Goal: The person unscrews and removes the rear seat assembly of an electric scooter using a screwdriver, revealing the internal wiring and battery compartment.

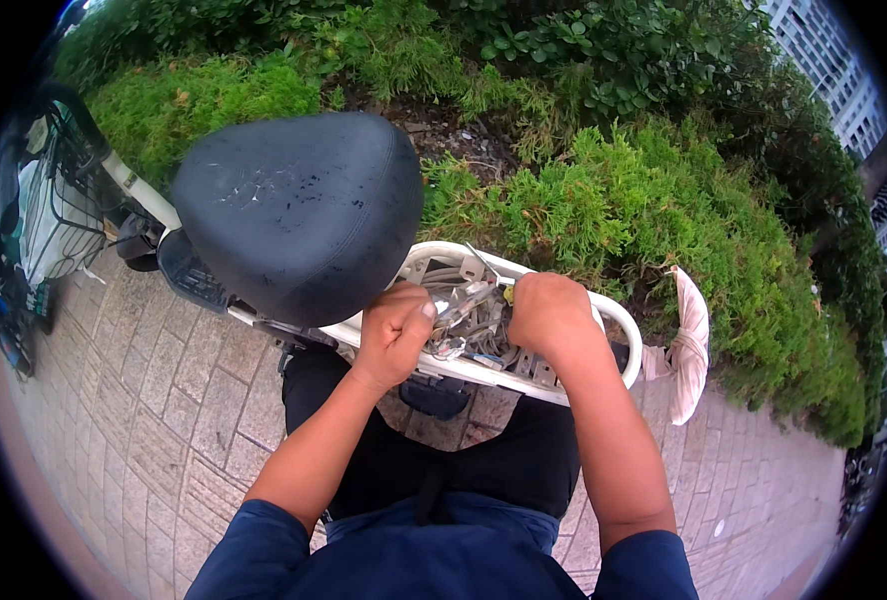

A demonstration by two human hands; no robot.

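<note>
A white-framed electric bike stands crosswise before me, its black seat at the left. Behind the seat, the white rear frame surrounds a tangle of grey wires. My left hand is closed beside the seat's lower edge, thumb on top, at the left end of the wires. Some clear or silvery material shows next to it. My right hand is closed over the right part of the wires, knuckles up. Its fingertips are out of sight, and whatever either hand grips is hidden.
A wire basket holding a white bag is at the bike's front, far left. Pale pink cloth is tied at the rear end. Green shrubs grow along the far side. Paving bricks lie underneath, and my knees are close to the frame.
</note>
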